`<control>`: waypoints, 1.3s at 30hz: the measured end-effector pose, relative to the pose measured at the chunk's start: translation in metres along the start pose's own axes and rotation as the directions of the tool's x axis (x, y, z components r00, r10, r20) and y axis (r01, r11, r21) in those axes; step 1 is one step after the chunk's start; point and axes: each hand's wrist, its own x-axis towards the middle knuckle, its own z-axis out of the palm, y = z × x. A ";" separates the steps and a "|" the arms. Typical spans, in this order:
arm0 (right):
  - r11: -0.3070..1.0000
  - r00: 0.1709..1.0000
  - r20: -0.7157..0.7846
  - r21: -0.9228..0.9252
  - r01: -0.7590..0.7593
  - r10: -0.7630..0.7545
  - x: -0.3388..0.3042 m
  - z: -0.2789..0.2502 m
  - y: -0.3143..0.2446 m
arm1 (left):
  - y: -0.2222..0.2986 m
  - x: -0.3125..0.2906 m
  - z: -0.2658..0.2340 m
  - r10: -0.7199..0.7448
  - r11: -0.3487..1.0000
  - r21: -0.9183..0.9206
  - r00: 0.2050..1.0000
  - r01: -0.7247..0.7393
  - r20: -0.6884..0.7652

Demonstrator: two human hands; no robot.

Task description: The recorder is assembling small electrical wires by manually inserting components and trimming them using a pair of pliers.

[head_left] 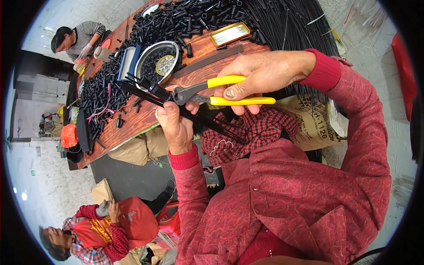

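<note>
Fingers of the right hand grip yellow-handled pliers. Beside the pliers' head, fingers of the left hand grasp black strips; beyond it sits a metal bowl.

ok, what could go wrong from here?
The left hand has its thumb close to the pliers' jaws, so a slip might pinch it. The long black strands stick out toward the open metal bowl; a swing could knock it and scatter its small black parts.
</note>
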 end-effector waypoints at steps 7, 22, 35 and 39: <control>0.985 0.994 -0.050 0.136 0.104 -0.098 0.014 0.013 0.031 | -0.001 0.000 0.001 0.003 1.000 -0.018 0.999 -0.003 -0.037; 0.928 0.967 -0.076 0.270 0.256 -0.245 0.042 0.024 0.071 | -0.006 0.003 -0.004 0.024 0.998 -0.063 0.999 -0.027 -0.044; 0.942 0.971 -0.116 0.243 0.233 -0.210 0.045 0.034 0.065 | -0.008 0.004 -0.009 0.098 0.995 -0.013 0.993 -0.099 -0.064; 0.883 0.983 -0.084 0.433 0.181 -0.160 0.038 0.048 0.062 | -0.008 0.004 -0.008 0.117 0.993 0.000 0.991 -0.117 -0.071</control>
